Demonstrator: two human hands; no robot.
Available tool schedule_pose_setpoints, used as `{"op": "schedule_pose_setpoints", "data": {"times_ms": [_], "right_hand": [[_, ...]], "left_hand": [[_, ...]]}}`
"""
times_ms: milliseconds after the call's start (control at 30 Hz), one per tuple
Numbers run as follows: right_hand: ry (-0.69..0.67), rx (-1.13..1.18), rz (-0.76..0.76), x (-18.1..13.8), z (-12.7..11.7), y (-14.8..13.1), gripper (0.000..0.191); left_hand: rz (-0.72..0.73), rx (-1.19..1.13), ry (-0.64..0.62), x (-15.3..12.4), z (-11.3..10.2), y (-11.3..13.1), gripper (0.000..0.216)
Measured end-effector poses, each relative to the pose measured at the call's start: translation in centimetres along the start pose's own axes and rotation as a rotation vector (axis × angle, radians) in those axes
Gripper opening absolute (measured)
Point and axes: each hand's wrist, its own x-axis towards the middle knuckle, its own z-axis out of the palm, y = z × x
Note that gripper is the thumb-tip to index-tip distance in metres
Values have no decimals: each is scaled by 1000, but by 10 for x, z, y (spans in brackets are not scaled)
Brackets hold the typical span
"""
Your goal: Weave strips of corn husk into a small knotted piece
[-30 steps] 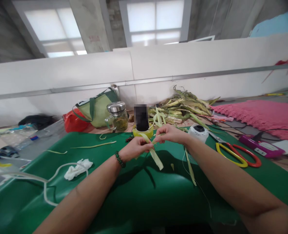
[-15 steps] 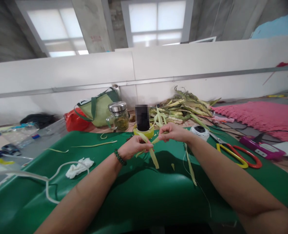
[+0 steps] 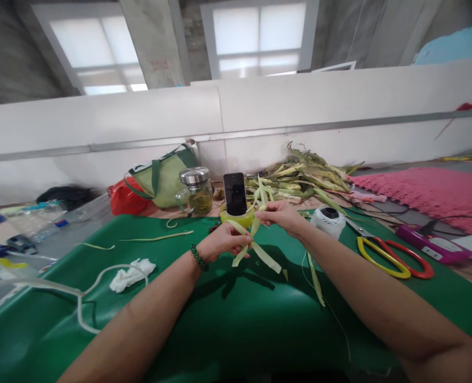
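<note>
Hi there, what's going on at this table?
A person is working pale green strips above a green mat. The left hand pinches the strips where they cross, while the right hand grips one higher up. A phone stands upright just beyond; scissors lie to the right, and a leafy pile sits behind.

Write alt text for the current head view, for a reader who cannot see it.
A person's left hand and right hand pinch pale-green, flat plant strips that cross above a glossy green sheet. Behind, a black rectangular phone stands in a yellow holder; yellow-and-red-handled metal scissors lie to the right.
</note>
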Motion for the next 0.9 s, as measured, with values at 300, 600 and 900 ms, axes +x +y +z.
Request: {"op": "schedule_pose_setpoints", "data": {"times_ms": [300, 600, 900], "right_hand": [[240, -601, -516, -18, 20, -2, 33], [241, -882, -933, -34, 40, -4, 18], [297, -980, -1000, -38, 44, -7, 19]], "left_hand": [[-18, -58, 137, 11, 13, -10, 11], [171, -222, 385, 16, 17, -11, 28], [202, -302, 499, 14, 18, -10, 37]]}}
